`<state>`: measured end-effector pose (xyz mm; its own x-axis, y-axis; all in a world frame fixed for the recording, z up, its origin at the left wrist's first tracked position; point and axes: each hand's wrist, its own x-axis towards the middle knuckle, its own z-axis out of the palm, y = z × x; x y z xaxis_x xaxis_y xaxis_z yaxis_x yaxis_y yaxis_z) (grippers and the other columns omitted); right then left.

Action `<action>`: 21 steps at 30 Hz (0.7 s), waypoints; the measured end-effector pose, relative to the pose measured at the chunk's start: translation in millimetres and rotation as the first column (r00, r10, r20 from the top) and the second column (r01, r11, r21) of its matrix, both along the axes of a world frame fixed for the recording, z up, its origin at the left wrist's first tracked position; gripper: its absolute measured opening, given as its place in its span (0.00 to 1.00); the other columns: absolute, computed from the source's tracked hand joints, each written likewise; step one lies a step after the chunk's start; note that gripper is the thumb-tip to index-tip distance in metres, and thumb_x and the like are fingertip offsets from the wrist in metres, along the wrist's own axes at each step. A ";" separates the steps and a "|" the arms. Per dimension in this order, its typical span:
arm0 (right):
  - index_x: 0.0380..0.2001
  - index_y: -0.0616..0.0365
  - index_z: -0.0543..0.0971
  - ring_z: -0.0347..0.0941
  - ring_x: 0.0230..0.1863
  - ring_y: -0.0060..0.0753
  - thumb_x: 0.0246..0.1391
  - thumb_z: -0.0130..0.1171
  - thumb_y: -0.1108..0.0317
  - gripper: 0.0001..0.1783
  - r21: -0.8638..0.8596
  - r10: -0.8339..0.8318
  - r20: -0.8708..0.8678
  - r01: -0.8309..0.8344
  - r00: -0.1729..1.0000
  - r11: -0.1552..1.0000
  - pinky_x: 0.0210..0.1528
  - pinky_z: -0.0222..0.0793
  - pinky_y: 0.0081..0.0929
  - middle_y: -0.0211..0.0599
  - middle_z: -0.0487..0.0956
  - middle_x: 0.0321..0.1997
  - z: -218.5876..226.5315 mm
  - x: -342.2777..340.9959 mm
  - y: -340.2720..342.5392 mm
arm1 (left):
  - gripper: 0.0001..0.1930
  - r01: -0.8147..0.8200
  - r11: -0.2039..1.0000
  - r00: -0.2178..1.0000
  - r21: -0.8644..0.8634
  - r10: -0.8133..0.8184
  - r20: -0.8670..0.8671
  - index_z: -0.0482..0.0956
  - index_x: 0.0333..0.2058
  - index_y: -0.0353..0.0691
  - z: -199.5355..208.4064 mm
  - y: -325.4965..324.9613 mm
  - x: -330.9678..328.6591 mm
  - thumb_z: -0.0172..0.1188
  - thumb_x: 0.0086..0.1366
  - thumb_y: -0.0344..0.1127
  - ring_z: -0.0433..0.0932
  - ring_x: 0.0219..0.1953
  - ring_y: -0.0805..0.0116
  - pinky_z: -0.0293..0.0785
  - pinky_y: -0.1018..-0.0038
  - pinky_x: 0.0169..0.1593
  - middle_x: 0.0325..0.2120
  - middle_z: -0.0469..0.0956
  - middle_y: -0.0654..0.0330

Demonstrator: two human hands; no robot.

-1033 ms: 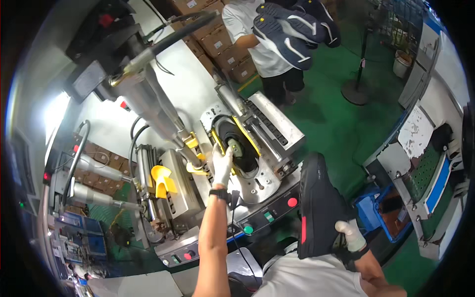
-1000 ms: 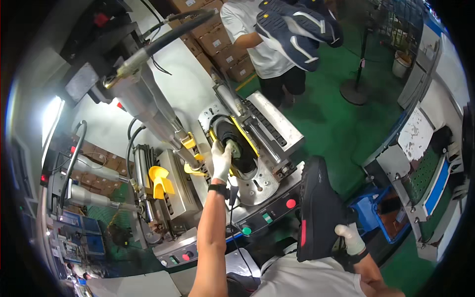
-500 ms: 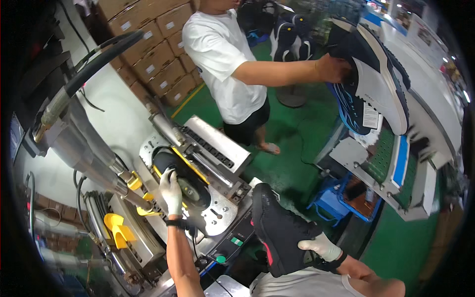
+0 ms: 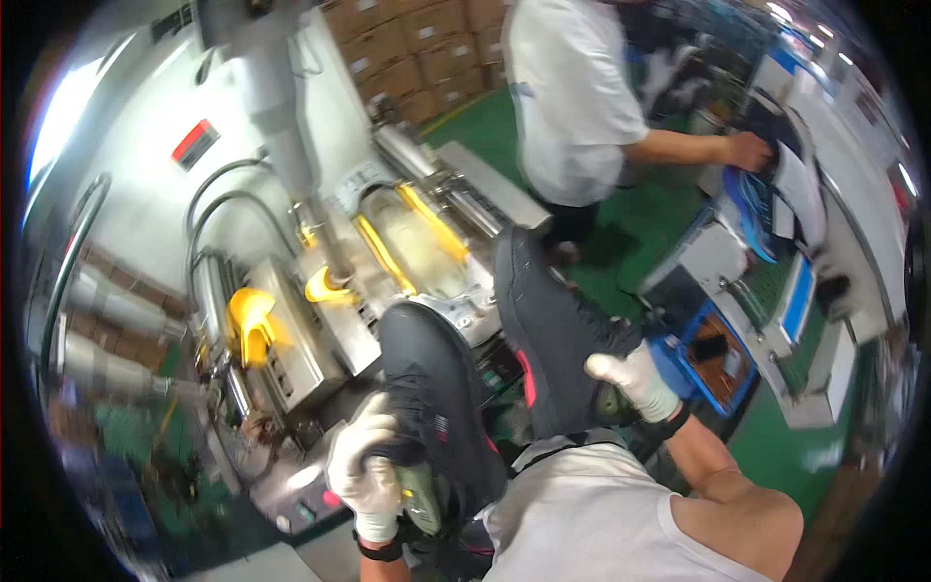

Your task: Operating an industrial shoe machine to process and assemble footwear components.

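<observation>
My left hand (image 4: 367,472), in a white glove, grips a dark grey shoe (image 4: 432,407) by its heel end, close to my chest. In my right hand (image 4: 635,380), also gloved, is a second dark grey shoe (image 4: 548,335) with a red mark on its side, held upright to the right. Both shoes hang in front of a grey press machine (image 4: 417,262) whose pale cradle between yellow rails now holds no shoe.
A yellow foot-shaped form (image 4: 250,320) stands on the machine's left part. Another person in a white shirt (image 4: 572,97) stands behind the machine, reaching to a shoe on a rack (image 4: 776,184) at right. A blue bin (image 4: 718,354) sits low right. Cardboard boxes (image 4: 407,48) are stacked behind.
My left hand has lifted the dark shoe out of the machine's cradle and drawn it back toward me. The view has swung left and blurred; the right hand's shoe stays held.
</observation>
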<state>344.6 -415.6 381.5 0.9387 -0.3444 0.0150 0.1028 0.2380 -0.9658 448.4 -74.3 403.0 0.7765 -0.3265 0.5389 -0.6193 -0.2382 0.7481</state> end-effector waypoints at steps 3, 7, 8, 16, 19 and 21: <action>0.57 0.65 0.78 0.77 0.51 0.26 0.58 0.66 0.69 0.24 -0.064 0.122 -0.076 -0.127 0.990 0.990 0.55 0.75 0.29 0.35 0.83 0.51 -0.7 57.4 3.1 | 0.20 0.008 0.999 0.982 0.054 0.002 -0.190 0.82 0.36 0.32 -14.7 38.8 -67.2 0.59 0.73 0.47 0.84 0.50 0.50 0.76 0.54 0.60 0.36 0.85 0.52; 0.51 0.70 0.79 0.82 0.40 0.30 0.60 0.65 0.67 0.20 0.055 0.407 -0.167 -0.404 0.898 0.913 0.46 0.79 0.31 0.40 0.84 0.42 11.7 185.9 33.1 | 0.08 -0.097 0.991 0.902 0.092 0.126 -0.413 0.83 0.40 0.33 -53.4 95.6 -145.4 0.62 0.61 0.22 0.84 0.52 0.50 0.74 0.57 0.64 0.39 0.85 0.51; 0.49 0.71 0.80 0.82 0.36 0.32 0.60 0.65 0.66 0.20 0.100 0.478 -0.212 -0.467 0.853 0.878 0.43 0.81 0.32 0.41 0.85 0.40 14.2 217.0 39.6 | 0.09 -0.136 0.986 0.867 0.098 0.166 -0.469 0.83 0.40 0.33 -57.8 102.7 -161.6 0.61 0.61 0.22 0.84 0.52 0.51 0.75 0.57 0.64 0.39 0.85 0.51; 0.43 0.61 0.87 0.82 0.50 0.56 0.41 0.64 0.47 0.31 -0.948 -0.059 -0.275 -0.261 0.960 0.181 0.56 0.77 0.40 0.57 0.85 0.45 -94.9 420.5 88.8 | 0.10 -0.516 0.850 0.573 0.111 0.438 -0.693 0.84 0.44 0.36 -124.8 130.7 -245.6 0.56 0.68 0.24 0.82 0.52 0.57 0.74 0.66 0.60 0.47 0.85 0.50; 0.39 0.61 0.87 0.82 0.50 0.54 0.40 0.64 0.51 0.27 -0.940 -0.005 -0.341 -0.341 0.940 -0.019 0.56 0.77 0.40 0.59 0.85 0.43 -93.8 456.7 88.8 | 0.10 -0.606 0.764 0.482 0.221 0.574 -0.662 0.84 0.45 0.36 -164.2 141.2 -259.7 0.57 0.69 0.25 0.82 0.52 0.58 0.73 0.68 0.60 0.47 0.85 0.50; 0.39 0.62 0.87 0.83 0.48 0.54 0.43 0.61 0.52 0.26 -0.929 -0.001 -0.371 -0.371 0.929 0.011 0.55 0.77 0.41 0.61 0.84 0.43 -86.4 454.1 93.0 | 0.10 -0.709 0.673 0.365 0.209 0.604 -0.708 0.83 0.47 0.35 -167.9 134.3 -267.8 0.58 0.70 0.28 0.81 0.53 0.58 0.72 0.67 0.61 0.48 0.84 0.50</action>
<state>798.7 -322.6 295.1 0.9996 0.0101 -0.0280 0.0023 -0.9633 -0.2685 180.6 59.9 235.1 0.8400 0.4790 -0.2549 0.3942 -0.2159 0.8933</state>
